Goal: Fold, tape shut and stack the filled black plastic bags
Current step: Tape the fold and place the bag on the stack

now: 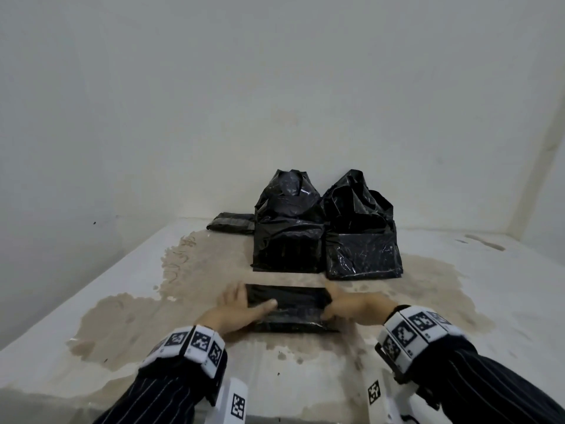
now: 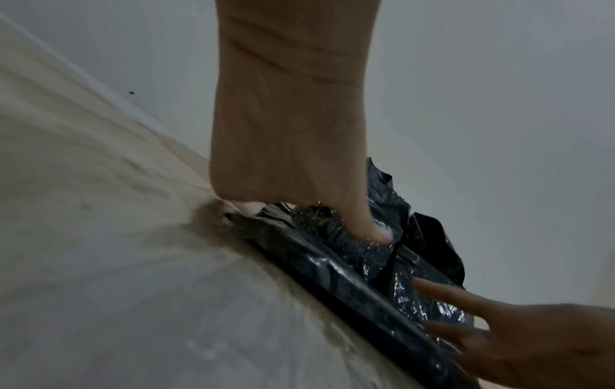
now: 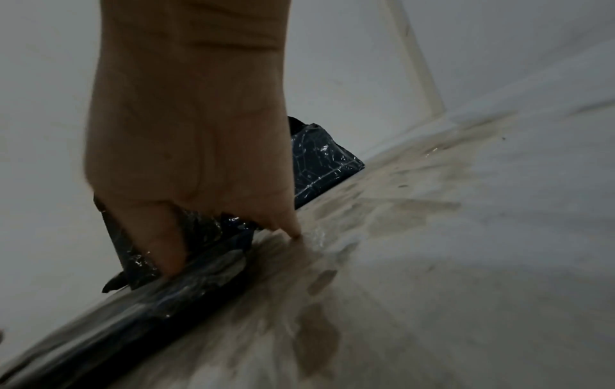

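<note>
A flat, filled black plastic bag [image 1: 290,307] lies on the stained white surface in front of me, its far flap folded toward me. My left hand [image 1: 241,307] grips the bag's left end, thumb on top [image 2: 372,226] and fingers behind the fold. My right hand [image 1: 342,304] grips the right end in the same way, thumb pressing the plastic [image 3: 163,244]. Behind it stand two upright filled black bags [image 1: 289,228], [image 1: 362,234] with open, crumpled tops. A folded flat black bag [image 1: 230,223] lies at the back left by the wall.
The white surface [image 1: 122,316] bears a large brown stain and meets white walls at the back and on both sides. White marker blocks [image 1: 235,402] sit at the near edge below my wrists.
</note>
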